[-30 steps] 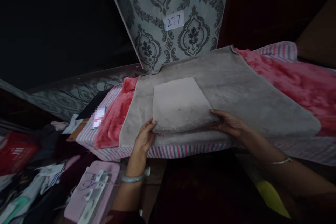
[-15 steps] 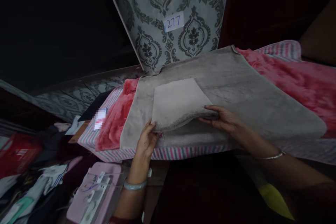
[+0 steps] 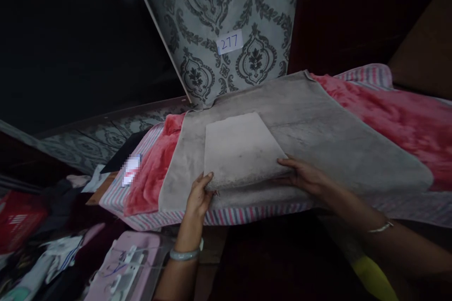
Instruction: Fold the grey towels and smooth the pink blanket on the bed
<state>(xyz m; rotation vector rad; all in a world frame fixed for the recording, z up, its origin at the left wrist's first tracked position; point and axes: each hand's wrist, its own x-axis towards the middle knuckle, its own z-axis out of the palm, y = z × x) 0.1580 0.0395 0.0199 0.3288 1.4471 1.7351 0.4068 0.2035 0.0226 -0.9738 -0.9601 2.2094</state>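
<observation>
A pale grey, roughly square folded cloth (image 3: 243, 148) lies over the larger grey blanket (image 3: 339, 146). Its near edge is darker and speckled. My left hand (image 3: 199, 195) pinches the near left corner, thumb on top and fingers beneath. At the near right corner my right hand (image 3: 302, 174) grips the same cloth, its thumb above and its other fingers partly hidden below. A small reddish bit shows beside my left fingertips; I cannot make out what it is.
Red plush fabric (image 3: 151, 164) and a striped sheet (image 3: 247, 214) show around the grey blanket. A large dark screen (image 3: 81, 47) stands at back left. A pink case (image 3: 123, 263) with a white power strip and several garments (image 3: 60, 254) lie at lower left.
The near edge of the folded cloth has gone from bulging and curled to flatter and straighter. Both hands keep their hold on its corners. The whole view has shifted slightly.
</observation>
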